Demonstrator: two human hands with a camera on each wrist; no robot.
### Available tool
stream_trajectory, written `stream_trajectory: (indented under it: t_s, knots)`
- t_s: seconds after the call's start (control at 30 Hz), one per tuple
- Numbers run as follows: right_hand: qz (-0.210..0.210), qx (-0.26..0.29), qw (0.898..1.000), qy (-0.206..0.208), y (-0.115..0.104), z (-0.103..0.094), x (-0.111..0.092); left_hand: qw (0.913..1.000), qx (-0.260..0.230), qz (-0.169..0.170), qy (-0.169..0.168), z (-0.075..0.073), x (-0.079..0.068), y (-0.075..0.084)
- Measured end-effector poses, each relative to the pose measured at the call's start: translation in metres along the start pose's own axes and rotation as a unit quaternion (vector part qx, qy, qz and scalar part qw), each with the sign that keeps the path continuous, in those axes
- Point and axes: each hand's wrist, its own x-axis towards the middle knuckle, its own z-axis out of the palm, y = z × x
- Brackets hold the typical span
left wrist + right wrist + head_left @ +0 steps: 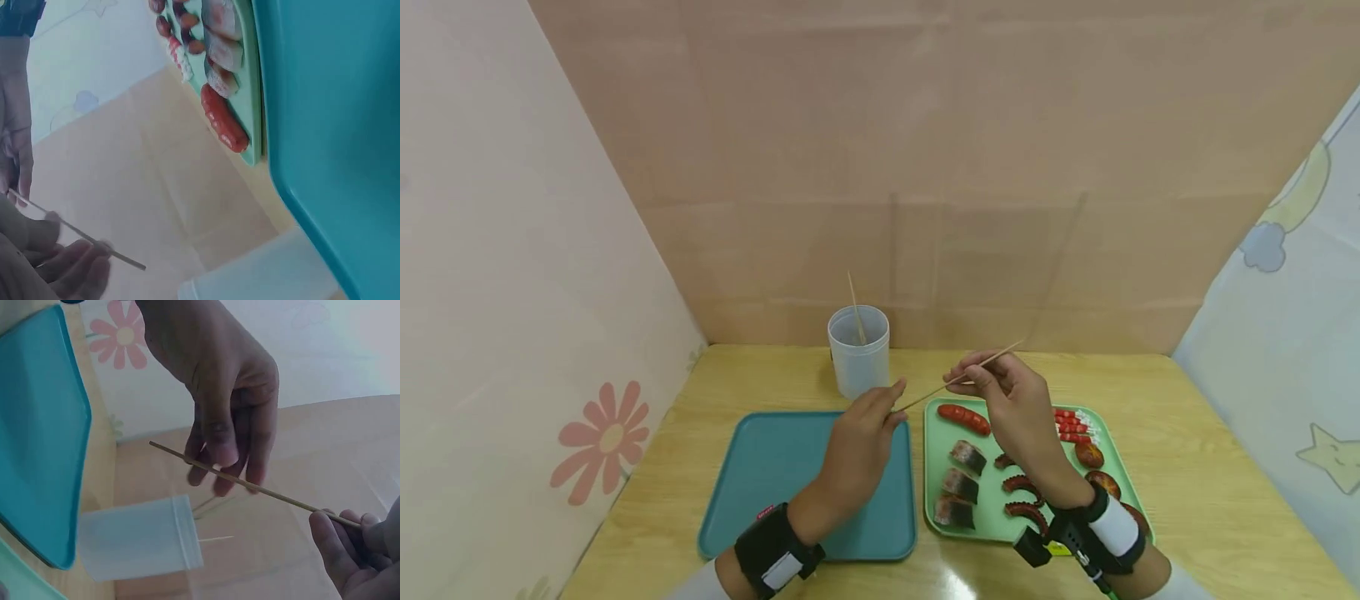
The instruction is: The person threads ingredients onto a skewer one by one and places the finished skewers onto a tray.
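Note:
My left hand (857, 442) is above the far right part of the blue tray (775, 500), its thumb and fingers pinching a thin wooden skewer (925, 396) near one end. My right hand (1021, 412) pinches the same skewer closer to its other end, over the far side of the green tray (988, 504). Slanting between the hands, the skewer rises to the right. In the right wrist view, the left thumb lies across the skewer (281, 497), fingers behind it. Nothing is threaded on the visible length.
A white plastic cup (859, 367) holding thin sticks (853, 300) stands behind the blue tray. The green tray carries a scored sausage (964, 418), fish pieces (960, 485), curled tentacles (1021, 485), red-and-white pieces (1073, 427) and round browned pieces (1088, 455). Brown paper (925, 167) covers the back.

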Motion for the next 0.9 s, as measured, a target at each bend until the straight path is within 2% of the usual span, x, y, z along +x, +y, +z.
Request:
stream_trajectory:
  t_s: [0.13, 0.23, 0.3, 0.37, 0.43, 0.47, 0.53, 0.6, 0.67, 0.77, 0.9]
  knots:
    - [0.015, 0.036, 0.999, -0.019, 0.001, 0.003, -0.008, 0.9986, 0.019, -0.019, -0.046, -0.001, -0.003, 0.004]
    - [0.012, 0.035, 0.999, -0.032, 0.004, 0.002, -0.011, 0.9977, 0.026, -0.021, -0.06, -0.003, -0.005, 0.004]
    - [0.015, 0.007, 0.999, -0.039, 0.008, 0.0, -0.013, 0.9977, 0.026, -0.018, -0.06, -0.006, -0.006, 0.003]
    - [0.028, -0.077, 0.995, -0.051, 0.012, -0.002, -0.015, 0.9978, 0.026, -0.02, -0.058, -0.008, -0.009, 0.001]
    - [0.039, -0.175, 0.98, -0.084, 0.019, -0.005, -0.017, 0.9976, 0.024, -0.031, -0.057, -0.012, -0.011, -0.001]
    - [0.047, -0.227, 0.967, -0.108, 0.023, -0.006, -0.019, 0.9972, 0.022, -0.04, -0.059, -0.014, -0.012, -0.002]
    - [0.058, -0.317, 0.933, -0.161, 0.033, -0.007, -0.023, 0.9961, 0.02, -0.058, -0.064, -0.018, -0.014, -0.003]
    - [0.064, -0.367, 0.904, -0.208, 0.044, -0.007, -0.027, 0.9945, 0.022, -0.075, -0.07, -0.021, -0.015, -0.004]
    - [0.074, -0.402, 0.881, -0.237, 0.054, -0.005, -0.032, 0.9929, 0.027, -0.089, -0.074, -0.024, -0.016, -0.005]
    - [0.082, -0.436, 0.862, -0.245, 0.066, -0.004, -0.038, 0.9906, 0.042, -0.101, -0.082, -0.027, -0.017, -0.004]
    - [0.069, -0.457, 0.856, -0.231, 0.076, -0.002, -0.047, 0.9874, 0.051, -0.113, -0.099, -0.031, -0.02, -0.004]
